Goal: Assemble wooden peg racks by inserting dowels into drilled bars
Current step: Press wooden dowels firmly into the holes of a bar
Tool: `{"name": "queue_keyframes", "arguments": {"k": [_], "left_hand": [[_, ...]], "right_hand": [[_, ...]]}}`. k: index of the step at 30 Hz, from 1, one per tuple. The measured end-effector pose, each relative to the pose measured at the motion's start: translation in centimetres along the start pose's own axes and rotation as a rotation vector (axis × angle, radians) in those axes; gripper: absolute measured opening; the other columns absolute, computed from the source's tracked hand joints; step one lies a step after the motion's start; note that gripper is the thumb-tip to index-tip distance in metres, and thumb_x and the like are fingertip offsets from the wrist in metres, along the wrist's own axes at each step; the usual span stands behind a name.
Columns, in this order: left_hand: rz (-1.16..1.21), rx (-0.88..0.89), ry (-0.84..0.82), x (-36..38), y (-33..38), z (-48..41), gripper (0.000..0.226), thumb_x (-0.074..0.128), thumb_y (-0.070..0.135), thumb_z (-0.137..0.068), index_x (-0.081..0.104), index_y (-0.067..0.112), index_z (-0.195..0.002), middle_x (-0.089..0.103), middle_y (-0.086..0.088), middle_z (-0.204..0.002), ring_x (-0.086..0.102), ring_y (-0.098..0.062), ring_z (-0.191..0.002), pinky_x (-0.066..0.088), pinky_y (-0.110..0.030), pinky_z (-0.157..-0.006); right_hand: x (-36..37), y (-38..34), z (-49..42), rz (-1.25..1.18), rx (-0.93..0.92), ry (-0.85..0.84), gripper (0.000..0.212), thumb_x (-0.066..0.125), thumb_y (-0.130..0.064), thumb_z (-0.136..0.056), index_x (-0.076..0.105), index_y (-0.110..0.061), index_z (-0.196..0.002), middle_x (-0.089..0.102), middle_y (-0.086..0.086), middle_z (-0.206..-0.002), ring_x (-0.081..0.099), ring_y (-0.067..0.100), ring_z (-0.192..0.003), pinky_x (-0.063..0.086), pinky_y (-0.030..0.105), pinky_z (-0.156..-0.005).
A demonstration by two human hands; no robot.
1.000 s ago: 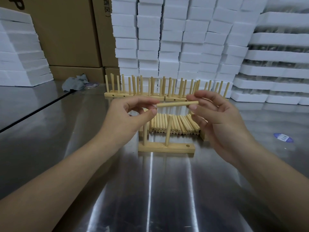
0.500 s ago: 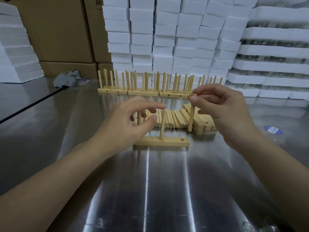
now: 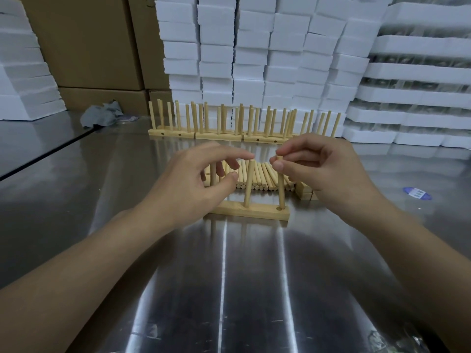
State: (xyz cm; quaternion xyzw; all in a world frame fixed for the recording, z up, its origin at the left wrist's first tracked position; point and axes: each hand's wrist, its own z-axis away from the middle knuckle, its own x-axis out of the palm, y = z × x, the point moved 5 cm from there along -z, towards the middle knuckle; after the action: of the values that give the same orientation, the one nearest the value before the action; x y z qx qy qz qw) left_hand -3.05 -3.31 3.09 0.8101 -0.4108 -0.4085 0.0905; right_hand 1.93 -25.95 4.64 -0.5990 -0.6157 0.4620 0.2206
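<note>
A person's right hand (image 3: 328, 174) pinches the top of a pale round wooden dowel (image 3: 280, 189), thumb and forefinger clamped on its tip; the dowel stands upright with its foot at the hole at the 3 o'clock end of a pale rectangular drilled wooden bar (image 3: 251, 211) on the shiny steel desk (image 3: 229, 276). A second upright dowel (image 3: 248, 186) stands mid-bar. The left hand (image 3: 193, 184) hovers over the bar's 9 o'clock end, its fingers (image 3: 239, 155) apart and loosely curved, holding nothing. At 12 o'clock from the bar lies a row of loose wooden dowels (image 3: 257, 177); beyond it stands a line of finished peg racks (image 3: 229, 123) before stacked white foam blocks (image 3: 254, 59).
</note>
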Motion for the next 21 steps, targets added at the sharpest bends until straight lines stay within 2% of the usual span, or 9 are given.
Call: {"name": "queue_keyframes", "arguments": {"k": [2,6,9,12,16,21], "left_hand": [[-0.002,0.0,0.002,0.0,0.1,0.0,0.039,0.067,0.03,-0.095,0.072,0.042,-0.132,0.07,0.02,-0.103,0.065,-0.014,-0.093,0.052,-0.028,-0.068],[-0.008,-0.007,-0.003,0.1,-0.1,0.0,0.039,0.066,0.03,-0.095,0.072,0.042,-0.132,0.069,0.022,-0.102,0.064,-0.014,-0.093,0.049,-0.022,-0.07],[-0.007,-0.012,-0.005,0.0,-0.2,-0.1,0.039,0.066,0.03,-0.095,0.072,0.042,-0.131,0.07,0.02,-0.102,0.064,-0.014,-0.092,0.049,-0.022,-0.069],[-0.006,-0.01,-0.005,0.1,-0.2,-0.1,0.039,0.066,0.029,-0.095,0.072,0.042,-0.131,0.071,0.019,-0.103,0.064,-0.014,-0.092,0.046,-0.016,-0.07],[0.001,-0.012,0.005,0.0,-0.2,-0.2,0.037,0.066,0.029,-0.096,0.073,0.043,-0.129,0.072,0.019,-0.104,0.065,-0.016,-0.091,0.05,-0.024,-0.07],[0.0,-0.016,0.016,-0.1,-0.3,-0.2,0.037,0.065,0.029,-0.095,0.074,0.043,-0.128,0.071,0.02,-0.104,0.066,-0.018,-0.095,0.047,-0.022,-0.07]], "right_hand": [[0.1,-0.2,0.1,0.005,-0.013,-0.019,0.02,0.087,-0.01,-0.084,0.077,-0.012,-0.101,0.082,0.004,-0.093,0.08,0.017,-0.092,0.061,0.023,-0.082],[0.2,-0.4,0.2,0.002,-0.032,-0.05,0.022,0.086,-0.008,-0.084,0.076,-0.006,-0.103,0.082,0.006,-0.095,0.08,0.019,-0.094,0.063,0.029,-0.089],[0.2,-0.5,0.2,-0.004,-0.035,-0.061,0.022,0.085,-0.007,-0.084,0.075,-0.004,-0.104,0.082,0.008,-0.096,0.08,0.02,-0.094,0.063,0.03,-0.089],[0.1,-0.5,0.2,0.012,-0.036,-0.074,0.02,0.084,-0.007,-0.085,0.074,-0.005,-0.103,0.082,0.007,-0.096,0.079,0.019,-0.095,0.063,0.031,-0.089],[-0.3,-0.6,0.0,0.059,-0.026,-0.101,0.019,0.084,-0.006,-0.086,0.073,-0.007,-0.101,0.082,0.005,-0.094,0.079,0.018,-0.094,0.063,0.034,-0.09],[-1.3,-0.5,-0.3,0.143,-0.004,-0.144,0.023,0.086,-0.019,-0.085,0.073,-0.014,-0.103,0.08,0.007,-0.092,0.078,0.021,-0.091,0.062,0.029,-0.089]]}}
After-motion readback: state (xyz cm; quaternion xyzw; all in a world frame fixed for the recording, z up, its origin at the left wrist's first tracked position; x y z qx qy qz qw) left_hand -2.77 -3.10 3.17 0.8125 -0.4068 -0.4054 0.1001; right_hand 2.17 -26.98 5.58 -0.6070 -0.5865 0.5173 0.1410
